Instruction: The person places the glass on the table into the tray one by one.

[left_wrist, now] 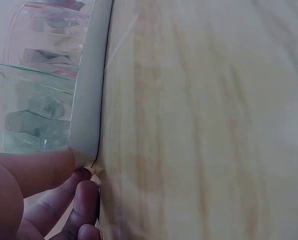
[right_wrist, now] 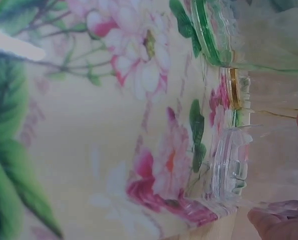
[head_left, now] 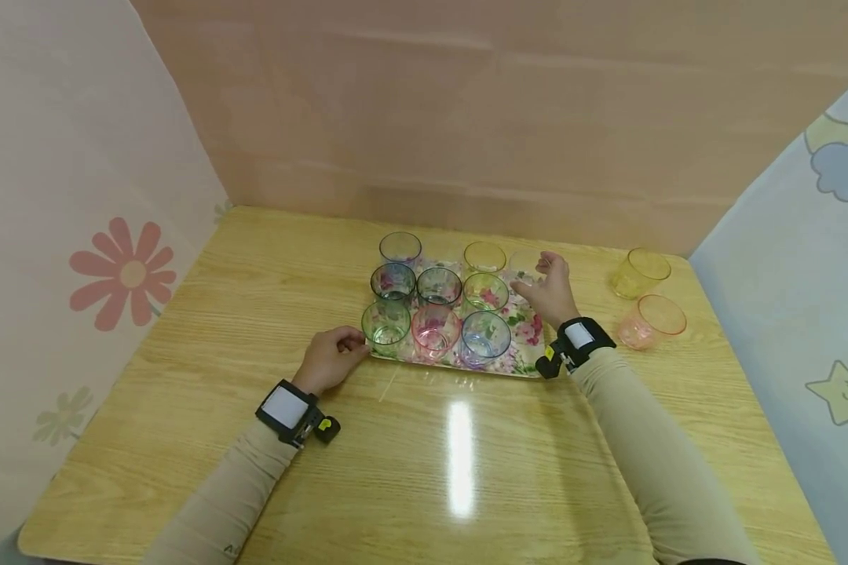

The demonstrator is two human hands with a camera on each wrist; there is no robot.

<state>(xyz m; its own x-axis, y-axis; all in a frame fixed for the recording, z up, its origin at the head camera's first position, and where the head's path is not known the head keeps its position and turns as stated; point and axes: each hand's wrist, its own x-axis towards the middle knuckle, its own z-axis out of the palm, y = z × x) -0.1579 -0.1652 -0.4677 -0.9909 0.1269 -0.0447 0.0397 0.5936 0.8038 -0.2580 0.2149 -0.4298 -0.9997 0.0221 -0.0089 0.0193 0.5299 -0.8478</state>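
A floral tray (head_left: pixel 530 357) stands on the table, bearing rows of transparent colored glasses. My left hand (head_left: pixel 330 361) pinches its near left corner; in the left wrist view the thumb (left_wrist: pixel 43 172) lies against the tray's pale edge (left_wrist: pixel 88 95), other fingers curled below. Beside that hand is a green glass (head_left: pixel 386 323), then a pink glass (head_left: pixel 436 333) and a blue glass (head_left: pixel 486 339). At the back right of the tray, my right hand (head_left: pixel 551 290) holds a clear glass (right_wrist: pixel 231 162) between thumb and fingers. The glass's base is on or just over the tray, next to a yellow glass (head_left: pixel 485 259).
Right of the tray stand another yellow glass (head_left: pixel 639 275) and a pink-orange glass (head_left: pixel 652 323). The wooden table (head_left: pixel 367 471) meets a peach backdrop (head_left: pixel 438 157) behind and patterned side panels left and right.
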